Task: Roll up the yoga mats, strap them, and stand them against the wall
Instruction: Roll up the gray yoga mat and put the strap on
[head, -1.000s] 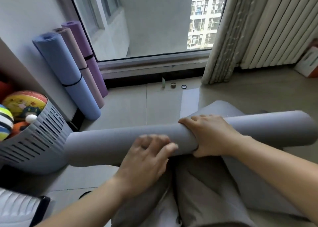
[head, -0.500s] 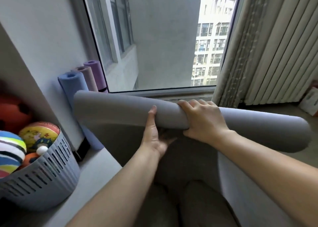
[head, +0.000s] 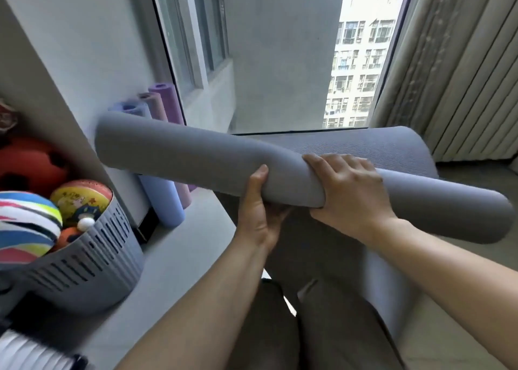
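**Grey mat (head: 173, 156) clamped in mid-air**

Above the lap, the left hand (head: 256, 215) cups the roll from beneath. The right hand (head: 347, 193) curls its grip over the top, likely to stop it unrolling. Far left, three rolled mats (head: 162, 198) lean on the wall (head: 84, 47).

Daylight enters a large window (head: 280, 61) between white wall (head: 70, 47) and pale curtains (head: 462, 75), above grey floor (head: 179, 257).

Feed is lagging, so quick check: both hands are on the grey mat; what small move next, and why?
Probably wind the loose flap onto the roll. The left hand holds the grey mat from below, the right hand grips it from above, but the flap lies unrolled behind and no strap shows.
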